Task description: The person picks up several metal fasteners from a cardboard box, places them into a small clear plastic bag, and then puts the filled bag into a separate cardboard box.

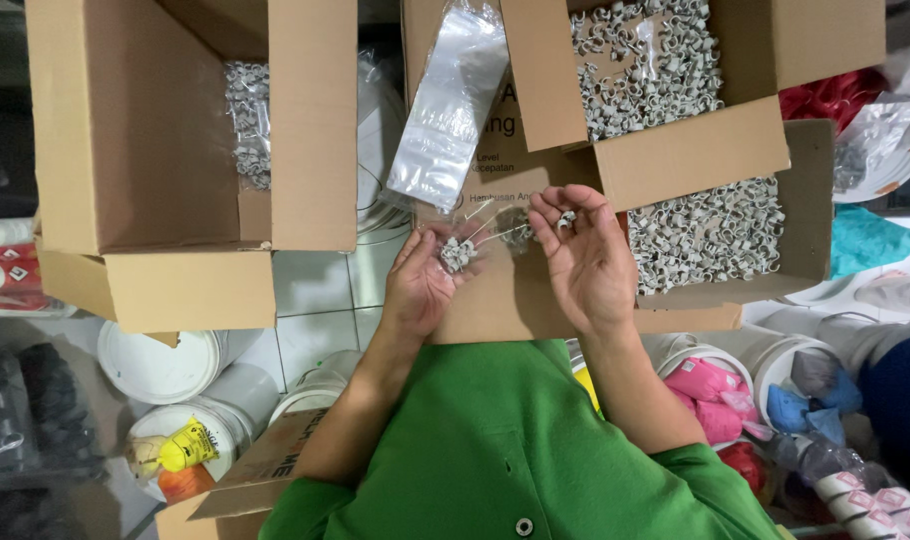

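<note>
My left hand [422, 283] is cupped palm up and holds a small heap of grey plastic clips [457, 252]. My right hand [583, 255] pinches one clip [566, 219] at its fingertips, just right of the left hand. A small clear bag [495, 225] sits between the two hands, its mouth by the fingers. Behind them an open cardboard box [695, 150] is full of the same grey clips [710, 235]. A stack of empty clear bags [450, 105] leans on the box flap above the hands.
A second open cardboard box [175, 130] at the left holds more clips [247, 120]. White plastic buckets [160, 365] stand on the tiled floor below it. Buckets at the right hold pink [705, 385] and blue bags [787, 408]. Another person's dark sleeve [900, 400] is at the right edge.
</note>
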